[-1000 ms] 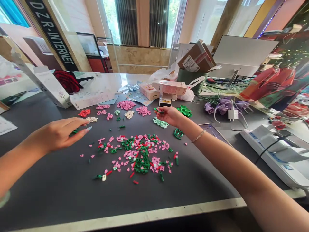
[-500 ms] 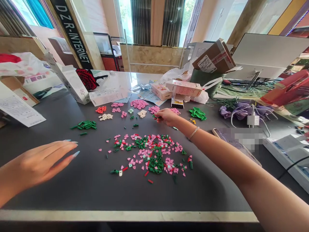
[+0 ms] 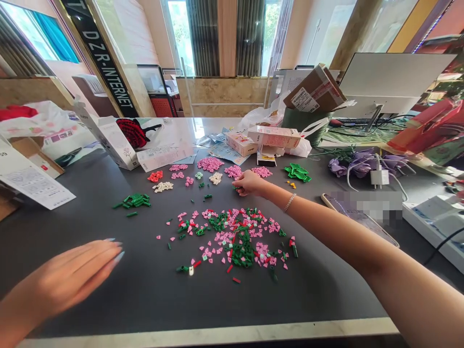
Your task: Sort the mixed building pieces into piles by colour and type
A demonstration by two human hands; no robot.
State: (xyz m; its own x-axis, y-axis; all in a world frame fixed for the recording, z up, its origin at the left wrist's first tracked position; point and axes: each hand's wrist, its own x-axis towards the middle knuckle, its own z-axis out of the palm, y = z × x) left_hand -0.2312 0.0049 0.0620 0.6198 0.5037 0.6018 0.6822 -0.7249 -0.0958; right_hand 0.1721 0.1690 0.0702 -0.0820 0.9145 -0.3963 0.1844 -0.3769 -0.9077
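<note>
My right hand [image 3: 249, 183] reaches to the far middle of the dark table, its fingers pinched on a small green brick piece [image 3: 235, 187] that is partly hidden. Just behind it lies a heap of pink pieces [image 3: 233, 171]. My left hand [image 3: 78, 270] hovers or rests at the near left, fingers stretched out and close together, holding nothing. Between the hands spreads a mixed scatter of toy brick pieces [image 3: 243, 252], green, pink and red. Nearer my left hand is a pile of green cylinder pieces [image 3: 137, 200].
Sorted heaps stand behind: red pieces [image 3: 155, 176], cream pieces [image 3: 163, 186], large pink pile [image 3: 210, 164], green leaf-like parts [image 3: 297, 172]. Boxes [image 3: 273, 136] lie at the back. A phone [image 3: 357, 217], a power strip [image 3: 431, 227] and purple flowers [image 3: 358, 162] occupy the right.
The camera view has shifted slightly. My left hand has come lower and nearer, with its thumb and fingers closer together. My right hand stays near the pink heap, still pinched.
</note>
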